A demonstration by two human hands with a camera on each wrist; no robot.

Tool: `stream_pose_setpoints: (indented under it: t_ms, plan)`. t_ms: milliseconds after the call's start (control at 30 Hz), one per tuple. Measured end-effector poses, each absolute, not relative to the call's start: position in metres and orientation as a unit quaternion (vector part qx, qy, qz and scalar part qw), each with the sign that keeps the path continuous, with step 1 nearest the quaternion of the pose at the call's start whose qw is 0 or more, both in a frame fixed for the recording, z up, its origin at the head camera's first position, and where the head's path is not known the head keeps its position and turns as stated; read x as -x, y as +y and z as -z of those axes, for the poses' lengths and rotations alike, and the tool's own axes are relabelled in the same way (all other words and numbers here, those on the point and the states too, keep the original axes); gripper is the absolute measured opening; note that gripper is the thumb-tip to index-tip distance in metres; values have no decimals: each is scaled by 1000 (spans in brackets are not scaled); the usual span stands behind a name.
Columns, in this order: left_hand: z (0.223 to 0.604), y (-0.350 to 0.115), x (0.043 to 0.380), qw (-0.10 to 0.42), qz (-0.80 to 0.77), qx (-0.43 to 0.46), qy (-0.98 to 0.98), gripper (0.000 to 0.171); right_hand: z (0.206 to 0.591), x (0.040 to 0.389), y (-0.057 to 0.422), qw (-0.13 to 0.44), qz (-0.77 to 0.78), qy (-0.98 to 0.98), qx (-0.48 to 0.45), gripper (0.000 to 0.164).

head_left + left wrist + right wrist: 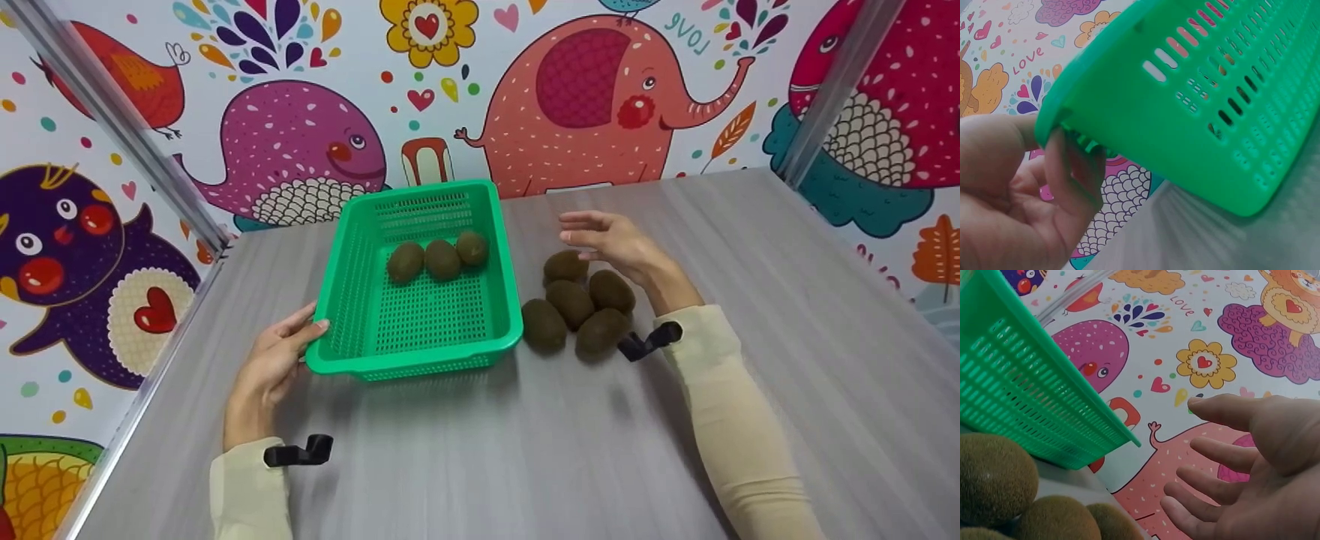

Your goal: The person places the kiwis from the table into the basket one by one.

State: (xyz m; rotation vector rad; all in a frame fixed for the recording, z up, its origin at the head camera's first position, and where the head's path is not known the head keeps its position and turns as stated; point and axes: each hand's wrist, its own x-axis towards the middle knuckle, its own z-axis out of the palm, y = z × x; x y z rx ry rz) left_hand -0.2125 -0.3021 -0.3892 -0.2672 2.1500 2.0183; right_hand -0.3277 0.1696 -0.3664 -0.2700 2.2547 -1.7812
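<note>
A green plastic basket (431, 363) with slotted walls stands left of centre, and three brown kiwifruits (442, 260) lie in a row inside it. My left hand (274, 364) grips the rim at the basket's near left corner, thumb on top and fingers underneath, as the left wrist view shows. To the right of the basket, several more kiwifruits (571, 304) are bunched together on the table. Over the far side of that bunch is my right hand (619, 244), its fingers extended and nothing in them. The right wrist view shows that hand (1241, 467) with fingers spread apart.
The grey wood-grain table (450, 457) runs back to a wall printed with cartoon animals (585, 112). Metal posts (127, 120) rise at the table's left and right edges. Each sleeve carries a small black mount (300, 451) at the wrist.
</note>
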Motion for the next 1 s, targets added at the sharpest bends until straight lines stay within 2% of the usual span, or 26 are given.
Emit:
stream_pose_setpoints:
  t_ms: [233,800,1000]
  plan:
    - [388,-302,212,84,-677,81,726,70,375,328,183,137,586,792,105,60]
    - [389,-303,214,92,-682,91,720,68,384,323,216,159,559,811,58,62]
    - [389,-303,214,92,-684,85,719,69,388,323,225,195,547,814,28,68]
